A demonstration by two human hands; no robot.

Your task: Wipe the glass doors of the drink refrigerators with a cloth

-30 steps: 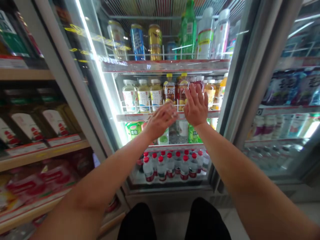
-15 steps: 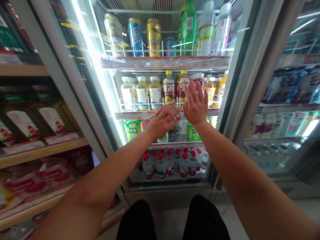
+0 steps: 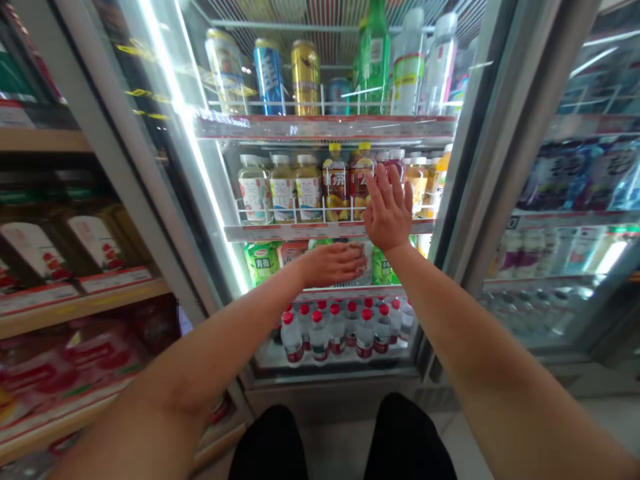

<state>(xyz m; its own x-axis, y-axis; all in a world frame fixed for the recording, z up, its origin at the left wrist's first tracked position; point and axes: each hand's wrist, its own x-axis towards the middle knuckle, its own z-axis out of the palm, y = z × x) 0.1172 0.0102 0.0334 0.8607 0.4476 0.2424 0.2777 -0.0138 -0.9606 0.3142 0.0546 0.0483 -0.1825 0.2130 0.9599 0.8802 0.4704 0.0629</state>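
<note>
My right hand (image 3: 389, 210) is raised with its fingers spread, in front of the drinks on the middle shelf of a lit fridge. It covers part of a dark tea bottle (image 3: 362, 180) with a yellow cap. Lower and to the left, my left hand (image 3: 336, 264) lies level, its fingers stretched out to the right, holding nothing. Behind it, partly hidden, are green packs (image 3: 263, 262) on the shelf below. Whether either hand touches the glass I cannot tell. Pale-labelled bottles (image 3: 283, 190) with white caps stand left of the tea.
Cans (image 3: 306, 77) and a green bottle (image 3: 375, 60) stand on the top shelf. Red-capped water bottles (image 3: 317, 337) fill the bottom. To the left is a wooden shelf (image 3: 115, 293) with bottles; to the right, past a metal frame (image 3: 510, 133), another fridge.
My left hand has dropped a little and its fingers have flattened out to the right. My right hand stays raised in nearly the same place. The view has shifted slightly.
</note>
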